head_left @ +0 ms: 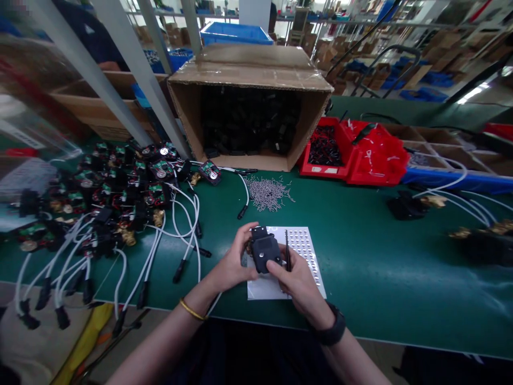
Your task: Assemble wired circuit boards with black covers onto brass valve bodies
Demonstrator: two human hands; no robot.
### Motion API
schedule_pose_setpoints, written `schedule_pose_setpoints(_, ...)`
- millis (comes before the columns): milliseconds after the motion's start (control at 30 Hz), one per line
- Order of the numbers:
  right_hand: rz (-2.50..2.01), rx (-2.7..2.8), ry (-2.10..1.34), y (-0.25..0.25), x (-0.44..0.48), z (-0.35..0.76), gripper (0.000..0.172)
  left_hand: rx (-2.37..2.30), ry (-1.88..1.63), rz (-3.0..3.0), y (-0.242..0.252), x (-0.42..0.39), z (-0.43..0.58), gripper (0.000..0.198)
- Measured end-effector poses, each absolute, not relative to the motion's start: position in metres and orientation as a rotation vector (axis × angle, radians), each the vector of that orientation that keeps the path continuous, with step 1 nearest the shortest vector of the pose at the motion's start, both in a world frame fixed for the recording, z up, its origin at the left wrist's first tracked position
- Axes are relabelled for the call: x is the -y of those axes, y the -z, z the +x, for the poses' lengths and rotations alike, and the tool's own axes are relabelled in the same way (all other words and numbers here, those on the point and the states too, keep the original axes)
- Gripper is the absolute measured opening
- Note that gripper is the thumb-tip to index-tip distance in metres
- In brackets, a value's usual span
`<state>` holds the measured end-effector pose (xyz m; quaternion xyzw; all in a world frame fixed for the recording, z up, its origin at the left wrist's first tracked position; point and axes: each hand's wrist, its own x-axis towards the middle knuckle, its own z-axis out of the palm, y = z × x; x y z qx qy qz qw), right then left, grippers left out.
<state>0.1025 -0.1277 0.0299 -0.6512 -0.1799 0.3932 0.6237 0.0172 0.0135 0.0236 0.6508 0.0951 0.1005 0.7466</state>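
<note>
Both hands meet over a white sheet [308, 251] dotted with small round stickers on the green table. My left hand [234, 264] grips the left side of a black plastic housing [264, 250]. My right hand [294, 278] presses a fingertip on the housing's front and also holds thin black tweezers [287, 248] upright beside it. The housing shows a small round silver spot on its face.
A heap of black assemblies with white cables [116, 198] fills the left. A cardboard box [248, 101] of black parts lies open at the back. Small metal pins [266, 192] lie in front of it. Red bins [352, 152] stand on the right; more cabled parts [460, 214] lie far right.
</note>
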Motion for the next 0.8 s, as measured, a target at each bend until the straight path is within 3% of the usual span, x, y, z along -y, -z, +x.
schedule_pose_setpoints(100,-1.551,0.379,-0.91,-0.03,0.125,0.099,0.051,-0.343,-0.243,1.415,-0.029,-0.019,0.024,0.053)
schedule_pose_setpoints(167,-1.591,0.372,-0.878,-0.027,0.124,0.099,0.05,-0.472,-0.307,1.493,-0.03,-0.017,0.03,0.037)
schedule_pose_setpoints(800,-1.382,0.149,-0.919,-0.023,0.117,0.091,0.046,-0.484,-0.283,1.457,-0.02,-0.014,0.035,0.03)
